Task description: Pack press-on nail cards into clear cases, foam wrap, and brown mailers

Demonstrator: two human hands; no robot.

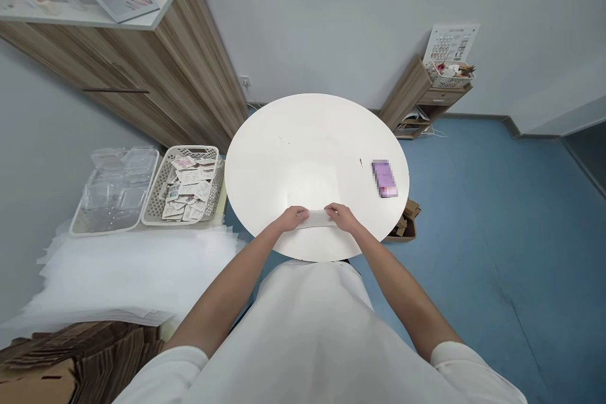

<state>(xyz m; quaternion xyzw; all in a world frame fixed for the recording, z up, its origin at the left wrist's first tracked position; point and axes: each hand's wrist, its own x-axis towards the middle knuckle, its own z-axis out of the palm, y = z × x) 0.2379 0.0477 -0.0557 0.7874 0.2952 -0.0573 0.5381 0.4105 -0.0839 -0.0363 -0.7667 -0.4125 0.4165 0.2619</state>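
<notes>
A thin white sheet (316,219) lies near the close edge of the round white table (265,158), its near part looking like a folded strip. My left hand (294,218) pinches the strip's left end, fingers curled down over it. At the opposite end, my right hand (341,217) grips it the same way, thumb and fingers closed. The sheet's far part blends into the white tabletop, so its full outline cannot be made out.
A purple phone-like item (384,178), blurred, lies on the table's right side. To the left are a basket of small packets (150,205), a tray of clear plastic boxes (78,224) and stacked white sheets (132,271). A cardboard box (404,237) sits by the table's right edge.
</notes>
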